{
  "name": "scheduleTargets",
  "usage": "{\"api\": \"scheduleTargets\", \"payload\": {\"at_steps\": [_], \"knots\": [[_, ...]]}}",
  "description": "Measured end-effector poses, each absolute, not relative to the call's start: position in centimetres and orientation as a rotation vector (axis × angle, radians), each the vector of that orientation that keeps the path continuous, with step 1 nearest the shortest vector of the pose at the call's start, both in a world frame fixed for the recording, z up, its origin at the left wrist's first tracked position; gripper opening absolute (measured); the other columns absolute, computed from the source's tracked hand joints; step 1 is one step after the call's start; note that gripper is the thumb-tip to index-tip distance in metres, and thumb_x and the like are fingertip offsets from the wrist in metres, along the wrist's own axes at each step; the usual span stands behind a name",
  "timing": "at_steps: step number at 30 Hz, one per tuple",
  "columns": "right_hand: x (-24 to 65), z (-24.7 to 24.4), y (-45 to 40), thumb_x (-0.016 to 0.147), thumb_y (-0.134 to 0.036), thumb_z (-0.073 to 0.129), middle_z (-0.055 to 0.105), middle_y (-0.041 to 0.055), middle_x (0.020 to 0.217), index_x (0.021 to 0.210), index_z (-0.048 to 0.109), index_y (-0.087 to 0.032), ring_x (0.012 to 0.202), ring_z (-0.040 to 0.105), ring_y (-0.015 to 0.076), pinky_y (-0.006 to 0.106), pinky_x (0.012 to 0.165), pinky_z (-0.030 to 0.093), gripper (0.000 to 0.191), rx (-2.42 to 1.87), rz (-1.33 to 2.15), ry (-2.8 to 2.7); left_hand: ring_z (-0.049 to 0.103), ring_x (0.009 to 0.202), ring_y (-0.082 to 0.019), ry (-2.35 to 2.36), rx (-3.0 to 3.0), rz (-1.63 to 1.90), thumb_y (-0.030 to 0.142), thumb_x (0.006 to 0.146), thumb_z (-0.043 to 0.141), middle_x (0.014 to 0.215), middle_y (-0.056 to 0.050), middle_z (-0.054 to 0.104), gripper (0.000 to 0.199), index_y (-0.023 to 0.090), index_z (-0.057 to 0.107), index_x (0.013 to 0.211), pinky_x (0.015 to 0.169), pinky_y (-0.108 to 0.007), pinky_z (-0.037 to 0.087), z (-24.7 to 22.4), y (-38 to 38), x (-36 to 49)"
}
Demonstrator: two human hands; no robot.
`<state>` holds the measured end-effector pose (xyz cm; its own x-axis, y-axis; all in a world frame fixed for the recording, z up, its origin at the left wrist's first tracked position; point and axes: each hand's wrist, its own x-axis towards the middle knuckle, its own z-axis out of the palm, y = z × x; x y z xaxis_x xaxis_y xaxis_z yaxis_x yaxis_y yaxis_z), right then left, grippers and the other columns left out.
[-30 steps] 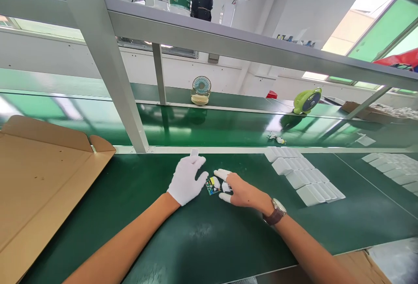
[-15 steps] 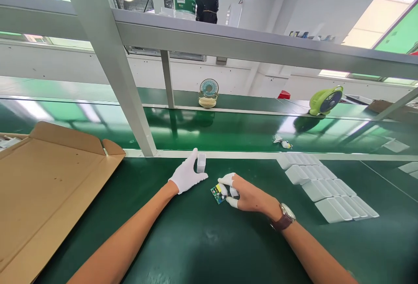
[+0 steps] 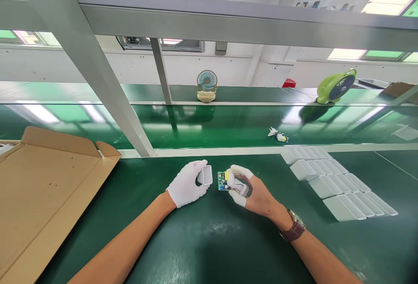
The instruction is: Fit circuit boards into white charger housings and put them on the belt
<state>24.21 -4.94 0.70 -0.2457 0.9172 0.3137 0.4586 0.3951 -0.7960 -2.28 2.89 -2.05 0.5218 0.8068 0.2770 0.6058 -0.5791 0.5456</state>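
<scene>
My left hand (image 3: 187,184), in a white glove, is closed around a small white plastic case (image 3: 205,175) whose hollow end faces right. Just across a narrow gap, my right hand (image 3: 244,187), with white covers on its fingertips, grips a small green circuit board (image 3: 222,181) with a yellow part and white pieces on it. The board's bare edge points at the case's opening, and the two are apart. Part of the board's right end is hidden by the fingers.
Rows of white plastic cases (image 3: 339,184) stand on the green table at right. An open cardboard box (image 3: 55,188) lies at left. A metal frame post (image 3: 107,84) rises behind my left hand. Small white and yellow parts (image 3: 278,135) lie on the green surface beyond the rail.
My left hand has closed on the white case and turned its open end to the right. My right hand has levelled the circuit board toward it. The view has shifted slightly.
</scene>
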Motion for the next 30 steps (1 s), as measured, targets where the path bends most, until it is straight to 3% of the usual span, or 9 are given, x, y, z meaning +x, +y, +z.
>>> {"api": "scheduleTargets", "payload": {"at_steps": [2, 7, 12, 19, 23, 30], "knots": [[24.1, 0.6, -5.1, 0.085, -0.019, 0.066, 0.064, 0.0078, 0.122, 0.138, 0.048, -0.029, 0.103, 0.067, 0.0244, 0.038, 0.082, 0.063, 0.057, -1.178, 0.619, -1.866, 0.055, 0.127, -0.032, 1.124, 2.445, 0.711, 0.028, 0.079, 0.071, 0.141, -0.013, 0.054, 0.079, 0.027, 0.037, 0.150, 0.105, -0.047, 0.048, -2.0, 2.5, -2.1], [23.6, 0.6, -5.6, 0.089, -0.014, 0.059, 0.057, 0.0100, 0.130, 0.145, 0.046, -0.035, 0.092, 0.066, 0.0210, 0.034, 0.070, 0.062, 0.061, -1.087, 0.383, -2.038, 0.059, 0.120, -0.030, 0.980, 2.555, 0.692, 0.024, 0.078, 0.069, 0.135, -0.013, 0.057, 0.085, 0.029, 0.029, 0.154, 0.096, -0.043, 0.052, -1.8, 1.6, -1.7], [23.4, 0.8, -5.8, 0.091, -0.016, 0.060, 0.064, 0.0078, 0.113, 0.146, 0.044, -0.033, 0.092, 0.063, 0.0230, 0.039, 0.076, 0.060, 0.060, -1.115, 0.402, -2.107, 0.058, 0.119, -0.030, 0.966, 2.567, 0.679, 0.026, 0.078, 0.070, 0.133, -0.013, 0.057, 0.084, 0.030, 0.031, 0.153, 0.095, -0.043, 0.051, -1.6, 1.3, -1.6], [23.2, 0.9, -5.9, 0.090, -0.020, 0.061, 0.066, 0.0088, 0.110, 0.149, 0.037, -0.027, 0.088, 0.061, 0.0239, 0.039, 0.072, 0.059, 0.065, -1.152, 0.383, -2.120, 0.059, 0.119, -0.029, 0.909, 2.576, 0.697, 0.024, 0.077, 0.070, 0.132, -0.011, 0.058, 0.084, 0.032, 0.032, 0.152, 0.096, -0.044, 0.051, -1.4, 1.3, -1.4], [23.1, 1.0, -6.0, 0.094, -0.021, 0.058, 0.068, 0.0053, 0.101, 0.144, 0.043, -0.029, 0.082, 0.059, 0.0226, 0.042, 0.079, 0.057, 0.052, -1.125, 0.397, -2.165, 0.059, 0.118, -0.028, 0.845, 2.600, 0.726, 0.023, 0.078, 0.069, 0.131, -0.010, 0.059, 0.084, 0.033, 0.030, 0.151, 0.096, -0.044, 0.051, -1.4, 1.3, -1.4], [23.2, 0.9, -6.0, 0.095, -0.021, 0.056, 0.068, 0.0066, 0.106, 0.151, 0.035, -0.027, 0.083, 0.058, 0.0232, 0.043, 0.081, 0.057, 0.059, -1.126, 0.401, -2.191, 0.058, 0.118, -0.027, 0.832, 2.611, 0.736, 0.022, 0.077, 0.069, 0.130, -0.010, 0.059, 0.080, 0.031, 0.034, 0.149, 0.095, -0.042, 0.051, -1.1, 1.2, -1.3]]}}
